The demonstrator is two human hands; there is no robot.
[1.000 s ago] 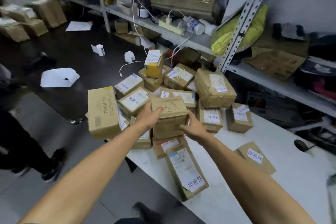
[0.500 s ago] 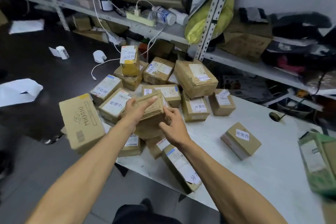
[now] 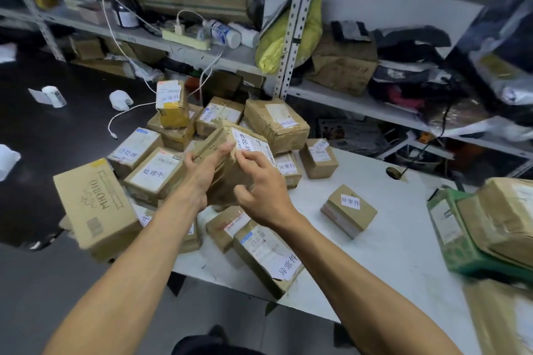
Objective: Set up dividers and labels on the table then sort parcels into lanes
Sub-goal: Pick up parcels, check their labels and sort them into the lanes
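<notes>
I hold a brown taped parcel [image 3: 227,164] lifted above the pile, tilted so its white label [image 3: 245,141] faces me. My left hand [image 3: 202,173] grips its left side, thumb on top. My right hand [image 3: 259,184] holds its right side, fingertips pinching at the label's edge. Below and behind lie several labelled cardboard parcels, among them a flat one [image 3: 268,256] near the table's front edge and a small one [image 3: 349,210] alone to the right. They rest on the white table [image 3: 389,262].
A large printed carton [image 3: 92,207] hangs over the table's left edge. A green box under a brown parcel [image 3: 490,228] sits at the right. Metal shelving [image 3: 291,37] full of clutter stands behind. The dark floor on the left has papers, a label roll and a cable.
The parcel has been raised from the pile and turned so its label faces up. My right hand moved from its underside to the label edge. The view swung right.
</notes>
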